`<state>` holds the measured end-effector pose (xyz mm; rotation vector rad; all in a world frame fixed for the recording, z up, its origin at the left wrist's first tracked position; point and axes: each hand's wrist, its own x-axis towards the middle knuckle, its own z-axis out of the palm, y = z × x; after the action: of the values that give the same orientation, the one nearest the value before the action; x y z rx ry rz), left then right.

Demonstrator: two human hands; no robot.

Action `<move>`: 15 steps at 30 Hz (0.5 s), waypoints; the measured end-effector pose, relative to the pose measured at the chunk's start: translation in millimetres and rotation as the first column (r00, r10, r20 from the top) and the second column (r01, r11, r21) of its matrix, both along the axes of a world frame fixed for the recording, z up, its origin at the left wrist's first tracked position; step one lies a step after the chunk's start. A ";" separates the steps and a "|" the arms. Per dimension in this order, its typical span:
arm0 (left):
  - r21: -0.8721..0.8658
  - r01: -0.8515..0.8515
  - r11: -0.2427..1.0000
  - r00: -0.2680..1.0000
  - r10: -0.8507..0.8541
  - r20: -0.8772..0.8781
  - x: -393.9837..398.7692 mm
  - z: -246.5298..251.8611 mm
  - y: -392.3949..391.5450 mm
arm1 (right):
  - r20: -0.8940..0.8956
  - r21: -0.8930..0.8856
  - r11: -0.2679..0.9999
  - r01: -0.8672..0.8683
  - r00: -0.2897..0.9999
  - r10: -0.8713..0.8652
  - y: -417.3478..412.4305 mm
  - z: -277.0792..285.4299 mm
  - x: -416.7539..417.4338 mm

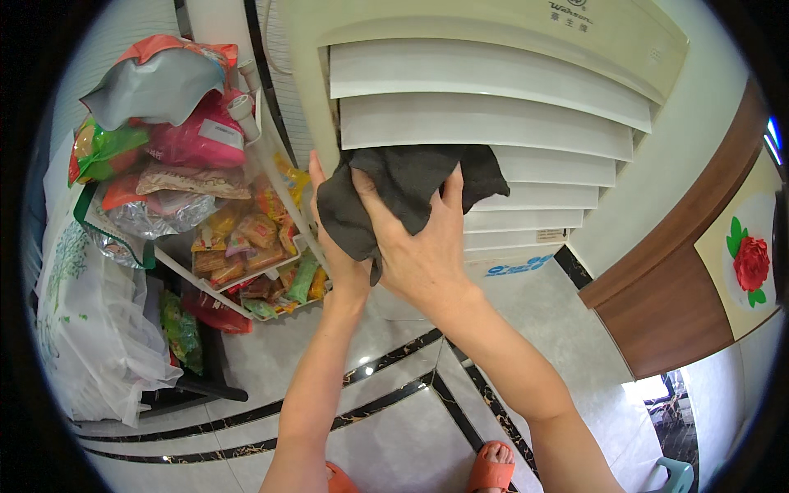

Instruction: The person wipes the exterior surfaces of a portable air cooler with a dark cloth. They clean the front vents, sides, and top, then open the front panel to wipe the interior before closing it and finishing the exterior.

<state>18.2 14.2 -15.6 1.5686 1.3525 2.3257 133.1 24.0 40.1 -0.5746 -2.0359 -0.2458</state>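
A dark grey cloth (pixel 400 185) is bunched between my two hands, in front of the white louvre slats (pixel 493 120) of a cream-coloured appliance. My left hand (pixel 342 246) lies at the cloth's left side, its fingers partly behind the fabric. With thumb and fingers spread over the front, my right hand (pixel 419 243) grips the same cloth. The cloth's upper edge meets the underside of a slat; its right end hangs over the lower slats. Whether it reaches in between the slats, I cannot tell.
A rack (pixel 290 209) of packaged snacks stands close on the left, bags piled on top. Below it is a white plastic bag (pixel 92 320). A brown wooden panel (pixel 672 302) with a flower picture curves at the right. Tiled floor (pixel 400 456) lies beneath my feet in orange sandals (pixel 492 468).
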 end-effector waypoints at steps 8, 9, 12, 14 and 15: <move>-0.061 -0.053 0.997 0.998 0.051 -0.027 1.8 3.3 -3.5 | 0.155 -0.055 0.946 0.321 0.938 -0.309 38.6 -1.4 126.7; -0.062 -0.054 0.997 0.998 0.052 -0.040 3.1 4.8 -4.2 | 0.167 -0.068 0.916 0.394 0.910 -0.379 42.4 -1.4 146.0; -0.081 0.013 0.997 1.000 -0.012 0.014 5.5 10.4 -7.4 | 0.040 -0.024 0.925 0.380 0.925 -0.379 49.3 -4.1 187.7; -0.108 -0.022 0.994 0.999 0.018 -0.035 6.4 13.4 -11.3 | 0.009 0.001 0.939 0.344 0.939 -0.344 35.0 -8.4 210.5; -0.123 -0.028 0.992 0.999 0.022 -0.047 6.7 14.3 -14.2 | -0.016 0.027 0.953 0.300 0.954 -0.300 26.3 -8.4 220.8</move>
<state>24.9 0.0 -1.3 1.5865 1.5035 2.1848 353.9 50.3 31.7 -0.8663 -1.9250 -0.4509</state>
